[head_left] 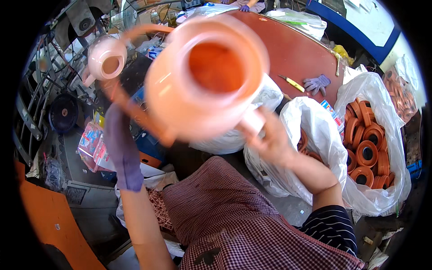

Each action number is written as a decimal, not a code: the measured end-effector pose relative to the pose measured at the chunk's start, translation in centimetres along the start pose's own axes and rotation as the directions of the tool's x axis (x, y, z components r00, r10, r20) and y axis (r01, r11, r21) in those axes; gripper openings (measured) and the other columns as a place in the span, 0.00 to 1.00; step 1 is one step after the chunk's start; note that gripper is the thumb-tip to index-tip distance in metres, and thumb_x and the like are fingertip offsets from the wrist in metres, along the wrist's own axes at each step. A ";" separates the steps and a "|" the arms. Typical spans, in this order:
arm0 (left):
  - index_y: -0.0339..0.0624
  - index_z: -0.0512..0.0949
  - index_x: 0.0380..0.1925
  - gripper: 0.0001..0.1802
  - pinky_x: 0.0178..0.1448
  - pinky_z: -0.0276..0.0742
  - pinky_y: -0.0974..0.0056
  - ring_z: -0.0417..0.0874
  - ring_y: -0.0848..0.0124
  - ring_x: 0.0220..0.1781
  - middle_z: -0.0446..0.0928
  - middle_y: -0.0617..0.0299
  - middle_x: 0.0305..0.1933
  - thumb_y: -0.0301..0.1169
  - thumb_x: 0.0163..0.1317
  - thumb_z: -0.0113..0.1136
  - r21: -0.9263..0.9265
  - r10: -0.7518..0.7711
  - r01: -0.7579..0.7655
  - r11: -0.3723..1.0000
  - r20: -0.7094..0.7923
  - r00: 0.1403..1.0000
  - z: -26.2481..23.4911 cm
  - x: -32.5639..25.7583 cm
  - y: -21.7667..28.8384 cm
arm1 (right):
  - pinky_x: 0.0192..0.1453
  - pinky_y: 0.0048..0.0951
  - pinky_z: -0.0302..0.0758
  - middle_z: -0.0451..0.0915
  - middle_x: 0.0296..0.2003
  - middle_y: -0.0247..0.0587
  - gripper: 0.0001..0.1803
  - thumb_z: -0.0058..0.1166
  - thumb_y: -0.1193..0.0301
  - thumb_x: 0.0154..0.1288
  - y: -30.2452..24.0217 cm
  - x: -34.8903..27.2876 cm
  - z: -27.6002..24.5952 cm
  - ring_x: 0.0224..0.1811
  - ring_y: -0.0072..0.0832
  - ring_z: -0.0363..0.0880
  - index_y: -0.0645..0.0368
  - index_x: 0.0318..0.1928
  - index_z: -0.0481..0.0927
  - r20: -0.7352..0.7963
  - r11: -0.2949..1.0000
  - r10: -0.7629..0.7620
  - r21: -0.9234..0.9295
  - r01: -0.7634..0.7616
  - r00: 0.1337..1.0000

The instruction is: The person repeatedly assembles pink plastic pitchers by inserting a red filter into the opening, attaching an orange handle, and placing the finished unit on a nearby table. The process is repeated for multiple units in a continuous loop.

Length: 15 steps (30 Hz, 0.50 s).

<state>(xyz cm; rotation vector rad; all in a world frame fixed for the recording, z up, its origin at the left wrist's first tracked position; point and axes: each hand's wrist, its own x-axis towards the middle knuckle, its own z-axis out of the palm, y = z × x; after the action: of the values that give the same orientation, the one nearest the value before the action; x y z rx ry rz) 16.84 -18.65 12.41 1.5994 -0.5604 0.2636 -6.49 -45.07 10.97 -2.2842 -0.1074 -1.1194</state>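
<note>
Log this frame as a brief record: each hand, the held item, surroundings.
Right hand: bare, gripping a stub on the large pink pot
Pot: round mouth toward camera, motion-blurred
Left hand: purple-gloved, near a curved orange strip; contact unclear
Upper left: smaller pink pot
Right: white plastic bag of terracotta-coloured round parts
Table: red-brown, bearing yellow knife, purple glove

Checked apron (pixel 225 220), purple glove (pixel 122 150).

A red-brown table (pixel 288 54) stands before me. Beyond its right side, a blue-edged white panel (pixel 365 20); to its left, dark metal framework (pixel 28 118); in front of it, grey floor (pixel 294 204).
</note>
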 end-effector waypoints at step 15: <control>0.36 0.81 0.46 0.17 0.54 0.77 0.64 0.82 0.69 0.46 0.83 0.55 0.43 0.37 0.65 0.60 0.285 -0.639 0.637 0.716 -0.100 0.763 -9.0 -21.5 -12.7 | 0.38 0.41 0.77 0.79 0.36 0.55 0.20 0.39 0.63 0.76 32.3 13.7 -7.6 0.36 0.42 0.82 0.65 0.56 0.73 0.114 0.644 0.397 -0.742 -0.188 0.910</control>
<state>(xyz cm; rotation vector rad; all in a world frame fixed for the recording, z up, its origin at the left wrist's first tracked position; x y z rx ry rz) 6.32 -5.34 -7.99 1.9957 0.0712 -0.1951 7.20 -78.20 9.59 -2.9875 0.7194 -0.7234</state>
